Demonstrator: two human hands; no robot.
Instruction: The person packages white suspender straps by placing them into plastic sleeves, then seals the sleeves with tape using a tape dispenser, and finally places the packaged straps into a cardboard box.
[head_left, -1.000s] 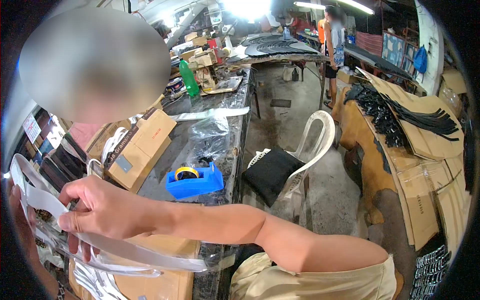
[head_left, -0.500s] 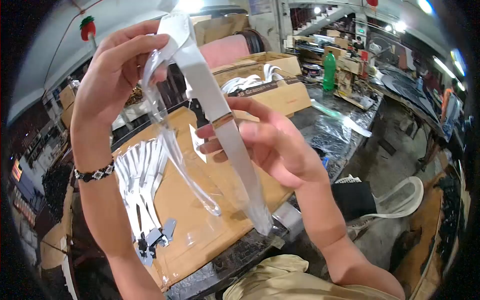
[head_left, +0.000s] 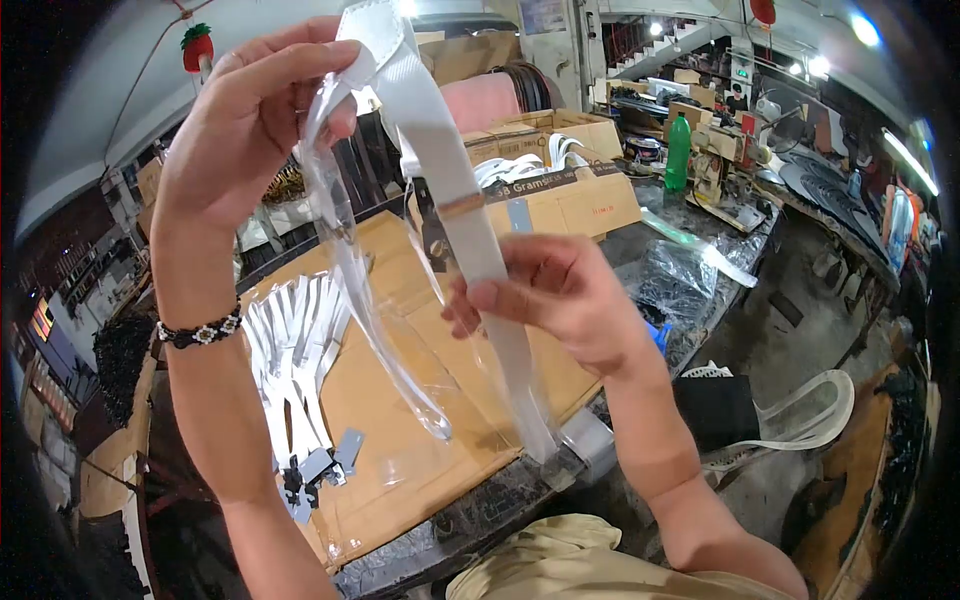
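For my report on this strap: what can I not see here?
Head view:
White strap: a part is covered by the right hand.
Cardboard box print: partly behind the strap, too small to read.
Dark pieces among the fanned straps: too small to identify.

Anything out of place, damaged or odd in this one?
Nothing spilled or visibly damaged. The left hand pinches the top of a white strap, the right hand its middle. The clear plastic sleeve hangs loose and twisted from the left hand. The spare straps on the cardboard lie fanned, not stacked.
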